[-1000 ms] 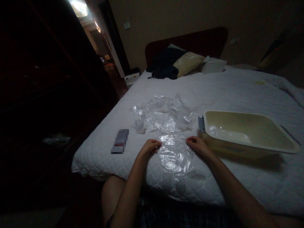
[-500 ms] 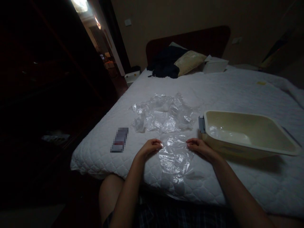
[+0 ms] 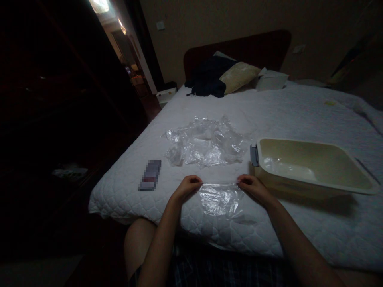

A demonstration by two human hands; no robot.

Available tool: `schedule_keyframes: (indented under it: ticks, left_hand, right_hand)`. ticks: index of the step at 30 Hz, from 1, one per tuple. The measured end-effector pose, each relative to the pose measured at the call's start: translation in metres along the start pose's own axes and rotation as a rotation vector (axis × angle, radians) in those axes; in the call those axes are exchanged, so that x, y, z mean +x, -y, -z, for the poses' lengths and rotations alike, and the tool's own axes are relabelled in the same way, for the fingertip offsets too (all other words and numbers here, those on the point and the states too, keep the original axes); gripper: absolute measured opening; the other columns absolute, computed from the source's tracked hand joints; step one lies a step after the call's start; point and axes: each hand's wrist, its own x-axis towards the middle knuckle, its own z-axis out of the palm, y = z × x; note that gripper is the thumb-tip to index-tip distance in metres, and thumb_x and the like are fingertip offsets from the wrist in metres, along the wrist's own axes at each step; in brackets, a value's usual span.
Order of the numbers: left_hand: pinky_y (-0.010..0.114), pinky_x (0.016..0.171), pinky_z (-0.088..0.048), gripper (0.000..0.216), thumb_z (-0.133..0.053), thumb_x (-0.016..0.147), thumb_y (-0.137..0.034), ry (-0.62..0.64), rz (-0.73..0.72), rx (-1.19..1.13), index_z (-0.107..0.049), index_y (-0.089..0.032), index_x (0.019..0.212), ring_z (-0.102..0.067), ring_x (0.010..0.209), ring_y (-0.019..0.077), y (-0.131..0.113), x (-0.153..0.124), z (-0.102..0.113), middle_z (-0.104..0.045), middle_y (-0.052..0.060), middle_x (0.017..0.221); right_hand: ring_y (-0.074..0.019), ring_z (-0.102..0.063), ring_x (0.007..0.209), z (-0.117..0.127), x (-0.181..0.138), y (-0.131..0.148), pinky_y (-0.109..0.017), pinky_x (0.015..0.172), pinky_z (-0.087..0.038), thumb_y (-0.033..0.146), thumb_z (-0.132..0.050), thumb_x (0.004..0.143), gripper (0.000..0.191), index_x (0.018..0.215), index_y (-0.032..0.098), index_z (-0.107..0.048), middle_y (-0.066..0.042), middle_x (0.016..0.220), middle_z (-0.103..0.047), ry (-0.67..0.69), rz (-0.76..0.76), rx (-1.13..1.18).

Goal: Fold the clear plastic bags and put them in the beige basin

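Note:
A clear plastic bag [image 3: 220, 198] lies flat near the front edge of a white quilted bed [image 3: 293, 115]. My left hand [image 3: 188, 187] pinches its upper left corner. My right hand [image 3: 250, 186] pinches its upper right corner, so the top edge is stretched straight between them. Just beyond the bag lies a crumpled heap of more clear plastic bags [image 3: 204, 142].
A cream plastic basin [image 3: 311, 167] with some plastic inside sits right of my right hand. A small blurred-out flat object [image 3: 150, 175] lies to the left. At the headboard are dark clothing [image 3: 206, 77], a pillow [image 3: 238, 75] and a white box [image 3: 271, 81]. The room to the left is dark.
Both hands have drawn the bag's far edge toward me, folding it over, so the bag now looks shorter with a straight top edge. The camera shifted slightly.

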Motion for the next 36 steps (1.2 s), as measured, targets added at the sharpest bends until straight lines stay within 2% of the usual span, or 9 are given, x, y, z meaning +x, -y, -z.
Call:
schedule_keyframes:
  ticks: [10,14,17,20,22,25,28,32,36]
  left_hand:
    - [0.017,0.040,-0.027,0.014,-0.057,0.061,-0.020,-0.052,-0.012,0.073,-0.058,-0.014,0.073,-0.041,0.042,0.0043,-0.004,-0.002,-0.004,-0.048,-0.005,0.052]
    - [0.017,0.038,-0.026,0.017,-0.053,0.061,-0.021,-0.155,-0.054,0.062,-0.058,-0.015,0.077,-0.039,0.040,0.0039,-0.001,-0.001,-0.005,-0.050,-0.004,0.055]
    - [0.017,0.040,-0.031,0.018,-0.052,0.062,-0.023,-0.272,-0.072,0.038,-0.056,-0.016,0.078,-0.040,0.039,0.0050,-0.004,-0.003,-0.006,-0.052,-0.004,0.055]
    - [0.021,0.049,-0.041,0.016,-0.048,0.067,-0.024,-0.379,-0.143,0.081,-0.056,-0.016,0.078,-0.050,0.046,0.0092,-0.012,-0.013,-0.009,-0.054,-0.002,0.055]
    - [0.026,0.064,-0.046,0.017,-0.046,0.070,-0.022,-0.407,-0.282,0.261,-0.059,-0.016,0.079,-0.058,0.066,0.0138,-0.017,-0.023,-0.015,-0.061,0.003,0.069]
    - [0.034,0.089,-0.040,0.025,-0.045,0.075,-0.018,-0.168,-0.524,0.694,-0.061,-0.017,0.095,-0.054,0.099,0.0192,-0.023,-0.039,-0.028,-0.061,0.009,0.104]
    - [0.039,0.100,-0.030,0.033,-0.040,0.082,-0.022,0.036,-0.618,0.987,-0.053,-0.016,0.113,-0.042,0.117,0.0208,-0.023,-0.047,-0.039,-0.050,0.011,0.123]
    - [0.045,0.102,-0.025,0.039,-0.039,0.085,-0.032,0.117,-0.608,1.180,-0.046,-0.014,0.119,-0.036,0.122,0.0234,-0.015,-0.049,-0.039,-0.045,0.015,0.128]
    - [0.045,0.103,-0.023,0.042,-0.038,0.085,-0.035,0.142,-0.588,1.225,-0.044,-0.015,0.121,-0.032,0.125,0.0225,-0.007,-0.049,-0.030,-0.041,0.014,0.132]
  right_hand:
    - [-0.0161,-0.054,0.072,-0.002,0.000,-0.001,-0.029,0.071,-0.042,0.029,-0.058,0.068,0.012,0.066,0.017,-0.059,-0.002,0.072,-0.058,-0.003,0.125,-0.099]
    - [-0.0178,-0.055,0.078,-0.003,-0.001,-0.001,-0.031,0.075,-0.042,0.028,-0.057,0.068,0.012,0.061,0.018,-0.058,-0.003,0.079,-0.059,-0.032,0.171,-0.119]
    - [-0.0188,-0.056,0.080,-0.003,-0.004,0.004,-0.034,0.078,-0.043,0.028,-0.057,0.066,0.009,0.066,0.019,-0.059,-0.003,0.080,-0.060,-0.138,0.139,-0.109]
    - [-0.0189,-0.057,0.076,-0.008,-0.011,0.020,-0.034,0.074,-0.045,0.030,-0.056,0.067,0.013,0.075,0.020,-0.059,-0.004,0.079,-0.061,-0.276,0.037,-0.059]
    - [-0.0192,-0.058,0.076,-0.017,-0.016,0.036,-0.034,0.072,-0.047,0.033,-0.056,0.068,0.017,0.080,0.020,-0.059,-0.005,0.082,-0.062,-0.309,-0.029,0.085]
    - [-0.0202,-0.059,0.092,-0.040,-0.020,0.059,-0.034,0.081,-0.046,0.039,-0.053,0.073,0.023,0.089,0.022,-0.059,-0.006,0.095,-0.063,-0.230,-0.137,0.460]
    - [-0.0198,-0.054,0.105,-0.065,-0.018,0.067,-0.034,0.090,-0.042,0.044,-0.044,0.079,0.028,0.090,0.021,-0.058,-0.008,0.105,-0.061,-0.029,-0.314,0.751]
    - [-0.0186,-0.048,0.113,-0.081,-0.012,0.056,-0.034,0.093,-0.040,0.045,-0.039,0.081,0.030,0.089,0.021,-0.055,-0.010,0.111,-0.057,-0.002,-0.458,0.821]
    - [-0.0191,-0.047,0.113,-0.070,-0.008,0.044,-0.034,0.092,-0.040,0.043,-0.037,0.081,0.027,0.085,0.021,-0.053,-0.011,0.111,-0.056,-0.080,-0.501,0.760]
